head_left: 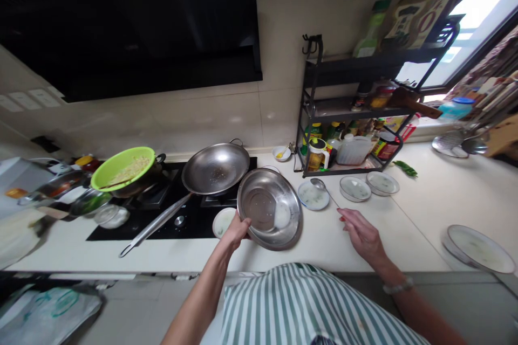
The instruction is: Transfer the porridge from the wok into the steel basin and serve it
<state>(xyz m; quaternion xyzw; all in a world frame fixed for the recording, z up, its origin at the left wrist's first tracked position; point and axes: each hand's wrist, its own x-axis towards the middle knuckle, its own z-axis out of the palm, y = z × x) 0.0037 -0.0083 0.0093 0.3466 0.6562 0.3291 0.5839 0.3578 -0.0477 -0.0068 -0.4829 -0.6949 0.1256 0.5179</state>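
My left hand point(237, 229) grips the near rim of a wide steel basin point(270, 207), which is tilted up off the white counter point(424, 210) next to the hob. A little white residue lies inside the basin. My right hand point(362, 232) hovers over the counter to the right of the basin with its fingers stretched out, holding nothing. A small white dish with a spoon point(313, 194) lies just beyond it.
A steel wok point(215, 168) sits on the black hob point(162, 215); a green colander point(123, 167) of food rests on a pot to its left. A black condiment rack point(348, 135), two small dishes point(367, 186) and a plate point(479, 248) stand to the right.
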